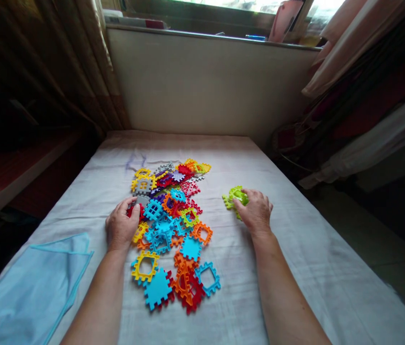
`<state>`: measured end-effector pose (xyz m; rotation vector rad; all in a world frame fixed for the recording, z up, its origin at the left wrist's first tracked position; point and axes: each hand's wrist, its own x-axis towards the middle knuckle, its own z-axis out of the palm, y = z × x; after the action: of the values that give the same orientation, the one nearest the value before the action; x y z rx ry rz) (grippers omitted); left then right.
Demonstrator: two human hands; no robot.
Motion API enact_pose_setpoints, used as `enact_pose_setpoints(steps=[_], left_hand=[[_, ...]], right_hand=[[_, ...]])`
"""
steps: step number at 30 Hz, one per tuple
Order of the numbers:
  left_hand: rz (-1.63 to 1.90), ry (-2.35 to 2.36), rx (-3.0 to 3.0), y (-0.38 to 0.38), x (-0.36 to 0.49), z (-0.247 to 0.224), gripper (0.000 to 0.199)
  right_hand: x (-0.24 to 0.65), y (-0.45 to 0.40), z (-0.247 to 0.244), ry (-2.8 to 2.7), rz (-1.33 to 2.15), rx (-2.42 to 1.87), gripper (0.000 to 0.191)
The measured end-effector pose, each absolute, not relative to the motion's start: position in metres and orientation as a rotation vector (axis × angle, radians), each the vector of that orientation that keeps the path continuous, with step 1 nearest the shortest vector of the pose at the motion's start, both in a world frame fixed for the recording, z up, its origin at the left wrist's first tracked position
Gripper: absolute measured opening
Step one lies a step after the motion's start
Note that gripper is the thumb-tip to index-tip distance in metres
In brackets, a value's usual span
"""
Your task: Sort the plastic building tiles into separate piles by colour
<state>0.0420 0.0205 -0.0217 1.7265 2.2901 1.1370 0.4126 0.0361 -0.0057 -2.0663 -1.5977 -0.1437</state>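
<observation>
My right hand (256, 211) has its fingers and thumb on some lime-green pieces (237, 192), to the right of the heap (164, 223) and apart from it. They look stacked or overlapped; I can't tell how many there are, or whether I'm pinching them firmly or only resting on them. If that grip is loose, an uneven lift could make one slip out and fan the rest across the sheet (231, 287).

My left hand (119, 225) is curled at the heap's left edge, thumb against a grey piece (142, 200), with red showing beside it. I can't see whether the fingers have closed on anything. The toothed rims there lie over one another, so a tug could catch neighbours and drag the middle of the heap along.

At the heap's near end, a yellow frame (136, 269), a solid blue square (158, 288) and an open blue frame (208, 266) lie beside or across others. My forearms pass on either side, and a sleeveless sweep inward could nudge them. Well left of the heap, the pale blue cloth (55, 268) could be rucked up if my left arm swings wide.
</observation>
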Motion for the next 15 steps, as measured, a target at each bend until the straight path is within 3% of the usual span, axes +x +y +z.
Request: enact_pose_setpoints(steps=[10,15], left_hand=[[1.110,2.288,1.719,0.020,0.042,-0.021,0.034],[1.117,2.288,1.722,0.020,0.043,-0.021,0.033]], right_hand=[[0.391,0.034,0.011,-1.643,-0.117,-1.951,0.029],[0.348,0.025,0.023,-1.905,0.240,-1.734,0.023]])
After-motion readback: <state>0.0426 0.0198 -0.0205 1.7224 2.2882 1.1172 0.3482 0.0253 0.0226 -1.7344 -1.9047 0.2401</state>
